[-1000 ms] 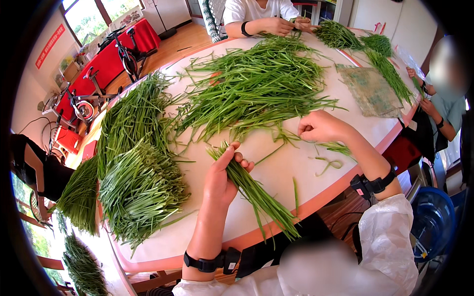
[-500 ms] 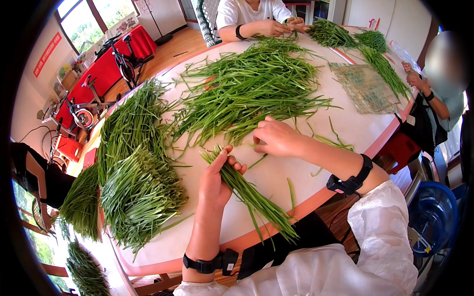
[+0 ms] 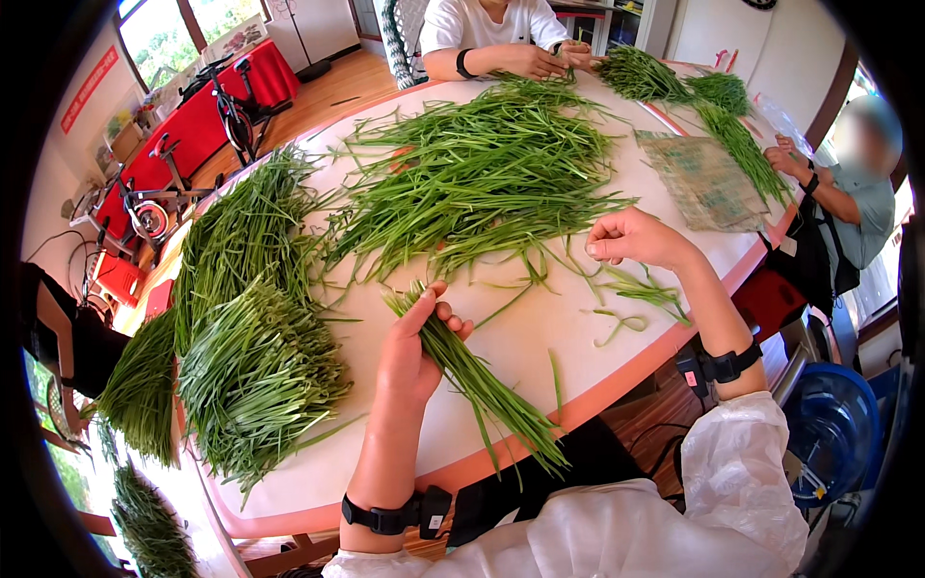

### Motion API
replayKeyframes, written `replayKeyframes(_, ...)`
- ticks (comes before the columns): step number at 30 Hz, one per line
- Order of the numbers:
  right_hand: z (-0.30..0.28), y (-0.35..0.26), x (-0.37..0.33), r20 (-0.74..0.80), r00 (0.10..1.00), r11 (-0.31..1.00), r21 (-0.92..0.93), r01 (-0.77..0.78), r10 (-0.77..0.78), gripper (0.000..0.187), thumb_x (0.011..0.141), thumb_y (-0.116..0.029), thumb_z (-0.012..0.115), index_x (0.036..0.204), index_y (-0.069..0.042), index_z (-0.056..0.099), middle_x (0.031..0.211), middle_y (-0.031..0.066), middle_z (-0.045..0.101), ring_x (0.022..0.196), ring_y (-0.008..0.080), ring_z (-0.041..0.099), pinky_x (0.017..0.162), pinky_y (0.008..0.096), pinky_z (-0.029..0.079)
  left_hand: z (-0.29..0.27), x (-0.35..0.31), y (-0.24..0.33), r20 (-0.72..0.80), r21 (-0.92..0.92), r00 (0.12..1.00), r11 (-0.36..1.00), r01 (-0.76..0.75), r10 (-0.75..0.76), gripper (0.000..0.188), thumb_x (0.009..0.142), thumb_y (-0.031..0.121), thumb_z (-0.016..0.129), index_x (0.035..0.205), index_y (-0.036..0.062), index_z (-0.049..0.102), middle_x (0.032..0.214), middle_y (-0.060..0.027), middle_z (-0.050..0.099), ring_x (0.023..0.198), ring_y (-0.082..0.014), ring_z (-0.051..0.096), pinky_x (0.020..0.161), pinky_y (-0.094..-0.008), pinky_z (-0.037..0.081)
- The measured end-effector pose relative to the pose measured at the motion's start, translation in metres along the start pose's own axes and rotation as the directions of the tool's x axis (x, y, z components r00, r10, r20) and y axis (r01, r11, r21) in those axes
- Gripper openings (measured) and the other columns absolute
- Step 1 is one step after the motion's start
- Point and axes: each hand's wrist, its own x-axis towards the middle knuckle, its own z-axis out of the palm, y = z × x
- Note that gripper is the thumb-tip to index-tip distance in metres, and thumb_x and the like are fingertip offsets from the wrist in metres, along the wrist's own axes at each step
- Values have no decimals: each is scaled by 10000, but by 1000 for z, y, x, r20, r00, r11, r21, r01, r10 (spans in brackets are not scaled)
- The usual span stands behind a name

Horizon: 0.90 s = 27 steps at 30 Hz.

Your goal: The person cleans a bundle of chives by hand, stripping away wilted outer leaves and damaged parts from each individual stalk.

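Note:
My left hand (image 3: 409, 352) is closed around a bunch of long green chives (image 3: 487, 385). Their cut ends poke out above my thumb, and the leaves slant down past the table's near edge. My right hand (image 3: 638, 239) hangs over the right part of the table with its fingers curled in a pinch; anything between them is too small to make out. Below it lie loose, partly yellowish leaves (image 3: 647, 292). Beyond my hands spreads a large loose heap of chives (image 3: 482, 173). To the left, stacked bunches of chives (image 3: 265, 371) lie close to my left forearm.
A person (image 3: 511, 53) across the table handles chives; another person (image 3: 838, 193) sits at the right. A flattened woven sack (image 3: 708, 180) lies near more chives (image 3: 636, 72) at the far right. A blue tub (image 3: 833, 429) stands beside the table at the right.
My right hand has moved right, from the near edge of the heap to above the loose leaves. My left hand still holds its bunch, almost unmoved.

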Motion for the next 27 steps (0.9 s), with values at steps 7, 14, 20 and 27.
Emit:
replayKeyframes(7,36,-1,19,-196,933,813,-563,146,-303,189,727,-192,637,815,-25,619,749,95,631,655,195,588,616,297,459,-2,0,0,15,30,1000,1000,3,-3,212,899,172,461,1056,30,457,708,-28,481,641,-159,505,704,-344,468)
replayKeyframes(14,37,11,25,-219,951,916,-381,123,-219,205,694,-207,646,782,-25,611,694,96,614,660,235,588,617,312,453,-2,2,0,26,10,1000,1000,7,-8,200,899,168,460,1048,34,458,709,-32,481,637,-157,500,692,-342,465)
replayKeyframes(20,39,13,19,-172,963,859,-503,93,-205,202,710,-194,642,790,-12,606,677,72,607,643,180,578,602,296,449,0,1,-3,32,27,999,999,22,-23,198,902,167,451,1051,38,451,712,-31,480,640,-159,500,689,-342,461)
replayKeyframes(27,23,-1,0,-134,984,993,-6,120,-120,196,770,-162,601,885,-5,583,765,48,620,689,119,574,611,266,447,-2,1,-1,42,13,999,1000,12,-13,196,900,169,454,1043,36,452,710,-32,473,638,-160,496,677,-341,455)
